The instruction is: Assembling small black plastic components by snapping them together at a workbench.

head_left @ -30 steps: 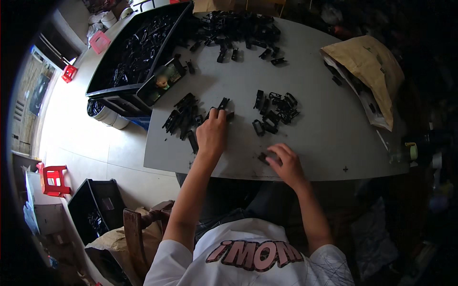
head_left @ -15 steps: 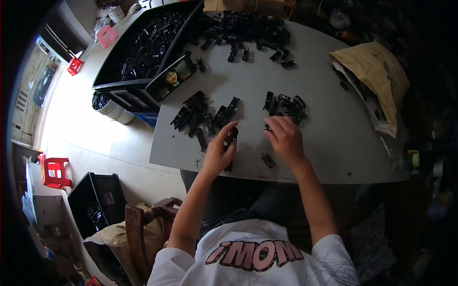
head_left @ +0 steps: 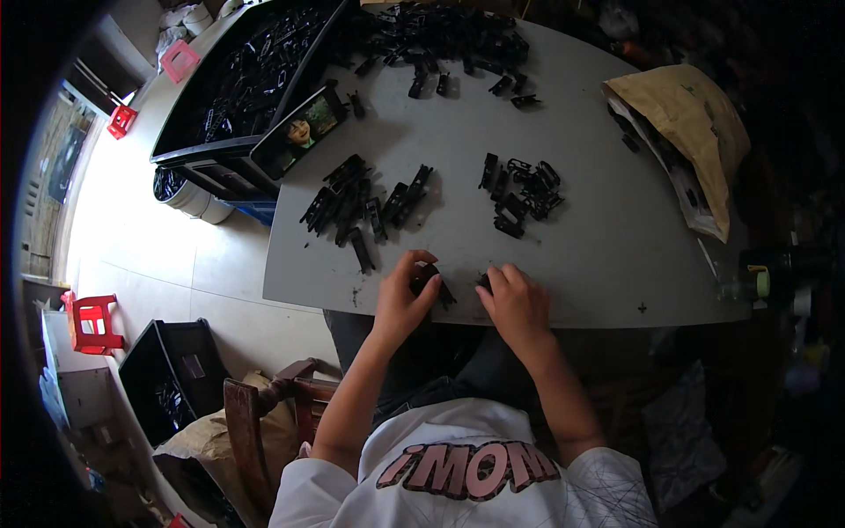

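Note:
Near the table's front edge, my left hand (head_left: pixel 405 297) is closed around a black elongated plastic part (head_left: pixel 443 292), thumb on one side and fingers on the other. To its right, my right hand (head_left: pixel 519 306) pinches another small black part (head_left: pixel 485 282), mostly hidden by the fingertips. A loose cluster of long black channel-shaped parts (head_left: pixel 345 201) lies beyond my left hand. Straight beyond my right hand is a smaller pile of black parts (head_left: pixel 528 189), some with open frames.
A big heap of black parts (head_left: pixel 431 40) covers the table's far side. At left stands a black crate (head_left: pixel 255 88) full of them, with a phone (head_left: pixel 299 132) leaning against it. An open brown paper bag (head_left: pixel 691 132) lies at right. Red stools (head_left: pixel 95 324) stand on the floor.
My right hand has come back from the smaller pile to the front edge, where a loose part lay, and now pinches a part. My left hand has lowered slightly, still holding its part.

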Tool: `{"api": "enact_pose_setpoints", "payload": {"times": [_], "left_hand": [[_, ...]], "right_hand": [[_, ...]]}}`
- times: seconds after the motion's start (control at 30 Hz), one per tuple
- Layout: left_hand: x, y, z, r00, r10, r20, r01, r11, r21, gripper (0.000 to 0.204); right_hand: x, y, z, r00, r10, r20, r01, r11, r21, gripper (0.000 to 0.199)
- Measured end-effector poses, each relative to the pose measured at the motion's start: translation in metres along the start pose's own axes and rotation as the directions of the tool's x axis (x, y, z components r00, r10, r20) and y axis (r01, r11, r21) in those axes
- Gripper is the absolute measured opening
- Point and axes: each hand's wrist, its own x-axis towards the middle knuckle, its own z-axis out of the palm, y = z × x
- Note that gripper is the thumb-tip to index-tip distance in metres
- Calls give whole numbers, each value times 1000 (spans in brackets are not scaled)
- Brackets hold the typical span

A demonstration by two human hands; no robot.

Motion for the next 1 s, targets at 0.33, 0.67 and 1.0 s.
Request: {"api": "enact_pose_setpoints", "payload": {"times": [0.33,0.67,1.0], "left_hand": [[-4,7,3,999,25,-28,-23,998,53,24],[-9,5,20,996,60,-63,-52,991,121,24],[-29,-5,19,993,95,69,-62,921,-385,23]], "right_hand": [[-8,-4,4,986,166,6,-167,985,36,31],[3,-22,8,998,-56,-35,66,912,406,29],[-16,-1,3,933,75,351,-330,564,757,22]]}}
